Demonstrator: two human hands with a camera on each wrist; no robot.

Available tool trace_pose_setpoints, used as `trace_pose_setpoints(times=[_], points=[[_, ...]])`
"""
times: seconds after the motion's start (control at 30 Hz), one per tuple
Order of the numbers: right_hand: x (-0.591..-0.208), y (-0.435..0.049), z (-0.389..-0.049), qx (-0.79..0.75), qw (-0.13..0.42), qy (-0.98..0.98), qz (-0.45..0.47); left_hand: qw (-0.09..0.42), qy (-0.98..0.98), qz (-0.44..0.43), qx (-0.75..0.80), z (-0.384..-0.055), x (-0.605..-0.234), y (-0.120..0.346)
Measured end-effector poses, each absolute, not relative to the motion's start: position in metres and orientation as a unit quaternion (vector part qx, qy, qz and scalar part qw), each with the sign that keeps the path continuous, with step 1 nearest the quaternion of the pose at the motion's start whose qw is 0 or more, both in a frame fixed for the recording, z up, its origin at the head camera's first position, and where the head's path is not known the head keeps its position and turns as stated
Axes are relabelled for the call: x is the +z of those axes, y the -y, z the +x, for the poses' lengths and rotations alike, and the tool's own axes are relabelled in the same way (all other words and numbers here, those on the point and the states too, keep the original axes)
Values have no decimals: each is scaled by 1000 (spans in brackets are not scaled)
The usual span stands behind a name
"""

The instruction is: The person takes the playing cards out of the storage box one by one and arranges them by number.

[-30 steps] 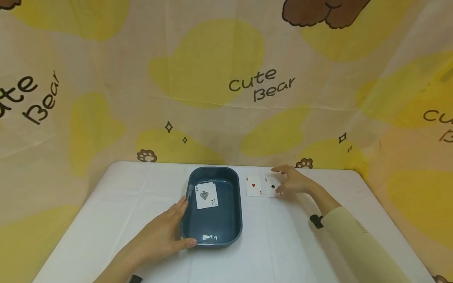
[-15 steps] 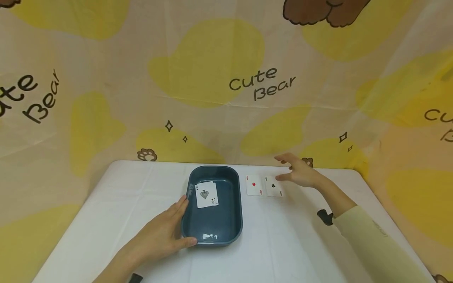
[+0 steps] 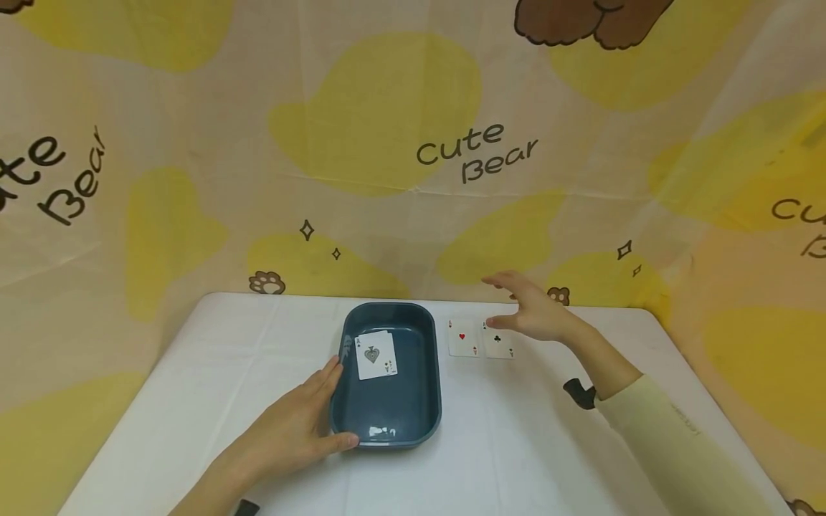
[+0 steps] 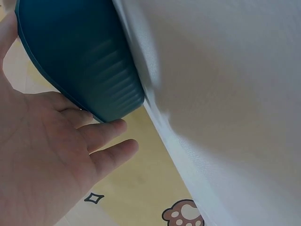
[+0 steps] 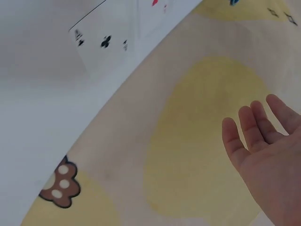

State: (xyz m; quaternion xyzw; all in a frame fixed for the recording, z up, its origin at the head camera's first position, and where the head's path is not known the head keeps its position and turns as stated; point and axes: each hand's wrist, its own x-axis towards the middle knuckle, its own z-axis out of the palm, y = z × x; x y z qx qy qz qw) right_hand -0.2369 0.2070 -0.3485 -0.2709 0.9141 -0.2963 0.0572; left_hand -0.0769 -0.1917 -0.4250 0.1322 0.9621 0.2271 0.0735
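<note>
A deep blue rectangular dish (image 3: 400, 416) stands on the table, with an ace of spades (image 3: 376, 362) lying face up in it over at least one other card. My left hand (image 3: 293, 423) rests against the dish's left side, fingers extended and thumb at the near rim; the left wrist view shows the fingers (image 4: 103, 134) along its outer wall. To the dish's right, an ace of hearts (image 3: 463, 345) and an ace of clubs (image 3: 500, 347) lie side by side. My right hand (image 3: 538, 314) hovers above the clubs card, fingers spread, holding nothing.
A white cloth (image 3: 516, 444) covers the table, whose back edge meets a yellow-patterned fabric backdrop (image 3: 387, 143). Black straps or mounts show at both wrists, the right one (image 3: 579, 394) below the forearm.
My right hand has lifted from the ace of clubs, gone right, then come slightly back left. The cards, the dish and my left hand have stayed in place.
</note>
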Motion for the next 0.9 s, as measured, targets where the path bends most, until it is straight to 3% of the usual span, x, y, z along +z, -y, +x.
trace_pose_setpoints(times=[0.23, 0.9], points=[[-350, -182, -230, -290, 43, -908, -300, 74, -962, 134, 228, -77, -424, 192], [-366, -125, -221, -312, 75, -884, -339, 78, -963, 130, 223, -78, -424, 191]])
